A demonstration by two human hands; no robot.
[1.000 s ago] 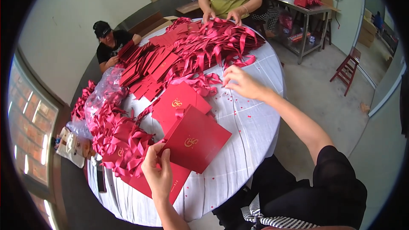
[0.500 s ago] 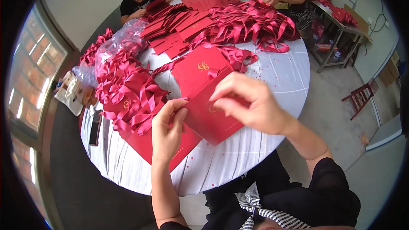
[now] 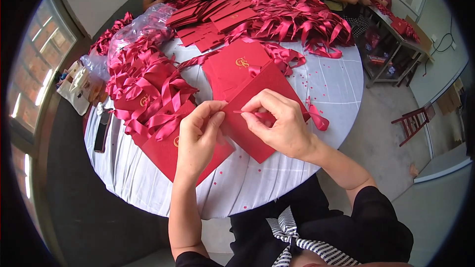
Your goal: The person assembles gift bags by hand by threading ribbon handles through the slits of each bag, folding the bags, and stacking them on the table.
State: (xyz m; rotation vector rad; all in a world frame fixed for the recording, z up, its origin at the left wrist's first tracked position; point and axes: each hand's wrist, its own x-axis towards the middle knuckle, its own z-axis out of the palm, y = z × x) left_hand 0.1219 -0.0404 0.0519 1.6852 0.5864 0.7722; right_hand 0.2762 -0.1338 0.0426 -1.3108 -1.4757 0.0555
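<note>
A flat red paper bag [image 3: 257,146] lies tilted in front of me, its near face plain. My left hand [image 3: 200,131] pinches its left edge between thumb and forefinger. Over its middle, my right hand [image 3: 282,123] is closed on a thin red ribbon [image 3: 238,112], whose tip pokes out past the fingertips. A ribbon loop [image 3: 319,118] hangs off the bag's right side. Beneath and beyond is a stack of red bags [image 3: 232,62] with a gold emblem. Left of my left hand, more red bags [image 3: 161,155] lie under heaped ribbon loops [image 3: 148,89].
A round table with a white cloth [image 3: 329,79] carries piled red bags [image 3: 198,20] and ribbons [image 3: 302,20] at the far side. A clear plastic bag [image 3: 143,24] and a dark phone [image 3: 102,131] lie leftward. Co-workers handle red pieces across the table. A red stool [image 3: 413,123] stands right.
My right hand has come down and closed on a ribbon. The bag now shows a plain face instead of the emblem side, and a ribbon loop appears at its right.
</note>
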